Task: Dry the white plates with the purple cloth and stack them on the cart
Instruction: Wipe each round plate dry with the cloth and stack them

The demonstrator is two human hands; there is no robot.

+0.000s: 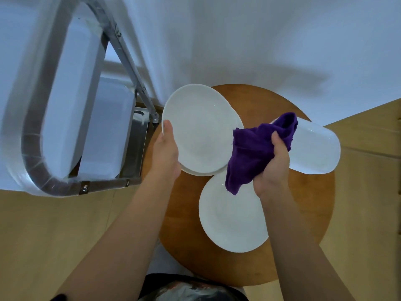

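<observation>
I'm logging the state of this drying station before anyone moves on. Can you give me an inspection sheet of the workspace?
Surface: round wooden table, plates lying on it.
Job's things: held plate lifted over another plate beneath it; near plate and right plate on the table; purple cloth bunched up.
Clutter: nothing seen.
Hands: left hand grips the held plate's edge; right hand holds the cloth beside the plate.
Cables: nothing seen.
Surroundings: metal cart at the left with pale trays, no plate seen on it; white wall; wood floor.
</observation>
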